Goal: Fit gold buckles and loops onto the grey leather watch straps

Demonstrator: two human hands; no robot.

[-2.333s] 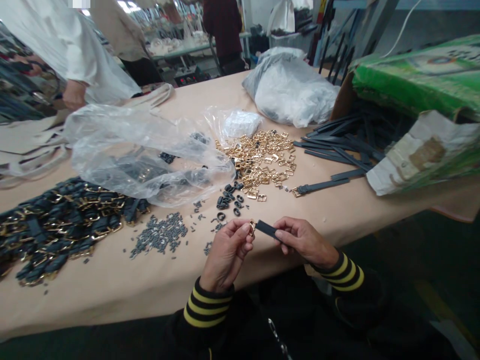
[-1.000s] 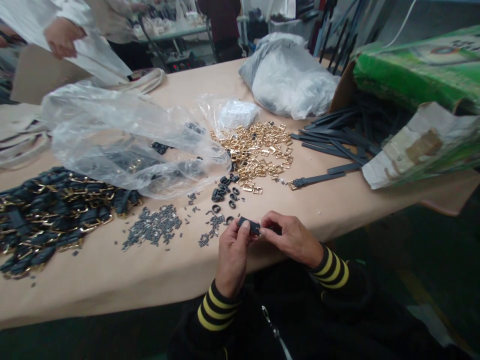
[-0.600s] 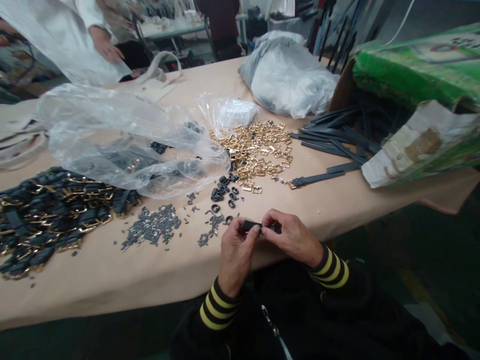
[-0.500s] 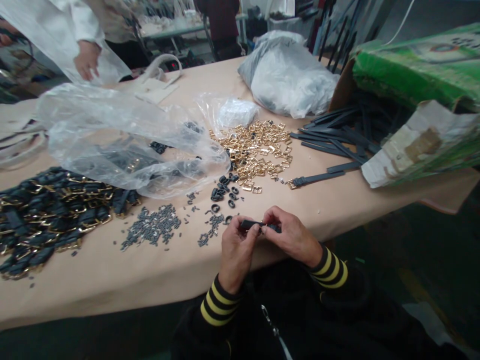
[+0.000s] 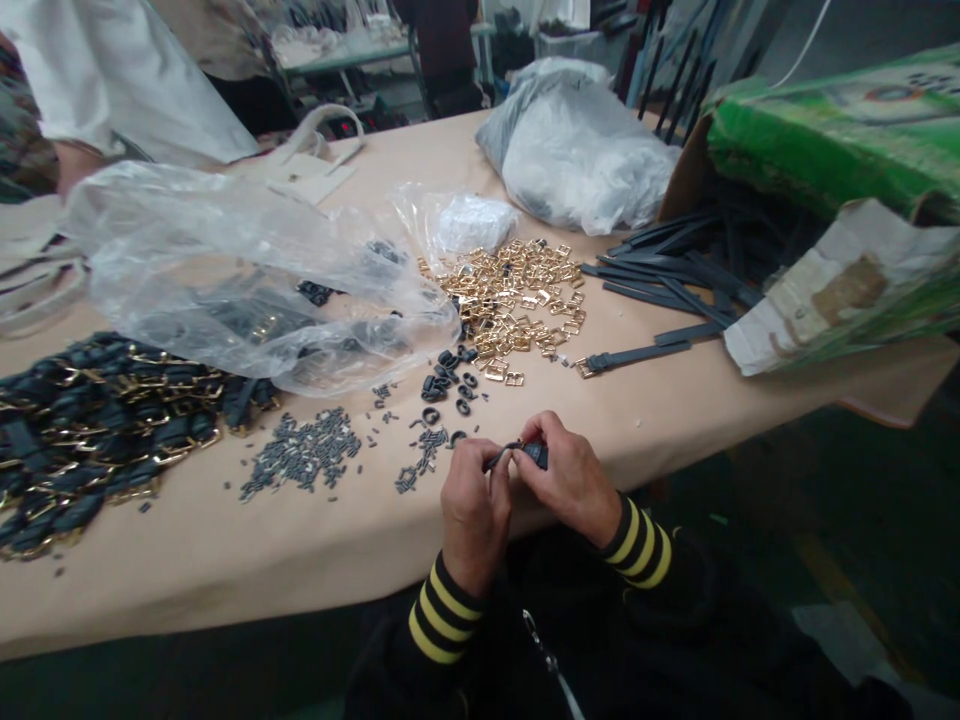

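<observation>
Over the front edge of the table, both hands pinch one short dark strap [image 5: 534,455]. My left hand [image 5: 474,500] is closed on its thin left end, while my right hand [image 5: 574,478] grips the thicker part. Fingers cover much of the strap, and I cannot make out whether a buckle is on it. Just beyond the hands lie dark strap loops [image 5: 463,400] and a heap of gold buckles [image 5: 517,300]. Small dark pieces [image 5: 304,450] are spread to the left. A strap with a gold buckle [image 5: 634,357] rests farther right.
Finished-looking buckled straps [image 5: 97,430] are piled at the left. A clear plastic bag [image 5: 225,260] lies behind them. At the right, a green box [image 5: 832,140] holds dark straps [image 5: 675,260]. A stuffed plastic bag [image 5: 585,150] stands at the back. A co-worker's white sleeve [image 5: 75,80] shows at upper left.
The strap has turned in my fingers, its left end now thin and bent. My right hand has shifted slightly left. The co-worker's hand at upper left has moved left, away from the plastic bag's top.
</observation>
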